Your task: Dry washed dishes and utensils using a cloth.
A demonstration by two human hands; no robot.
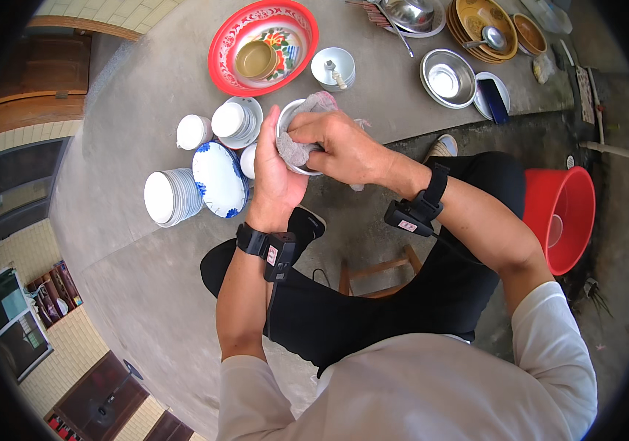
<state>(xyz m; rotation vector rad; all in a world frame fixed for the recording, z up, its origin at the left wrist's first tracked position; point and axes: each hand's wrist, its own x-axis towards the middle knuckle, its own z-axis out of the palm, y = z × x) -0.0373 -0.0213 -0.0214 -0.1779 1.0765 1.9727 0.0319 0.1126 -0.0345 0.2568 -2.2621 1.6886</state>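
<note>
My left hand (277, 171) grips a white bowl (283, 128) from its left side, the thumb up along the rim. Pressed into the bowl's inside is a greyish cloth (292, 150), pinched by the fingers of my right hand (347, 148). Part of the cloth spills over the far rim, where a pinkish patch shows. My hands cover much of the bowl. Just left of my left hand is a white cup or bowl (248, 161), partly hidden. Beside it lean oval plates with blue flowers (218, 179).
Left stand stacked white bowls (167, 197), a white mug (192, 132) and stacked cups (230, 120). Ahead are a red enamel basin (221, 66) holding a brown bowl (254, 59), and white bowls (342, 58). Metal bowls (447, 77), a phone (492, 100) and a red tub (573, 220) lie right.
</note>
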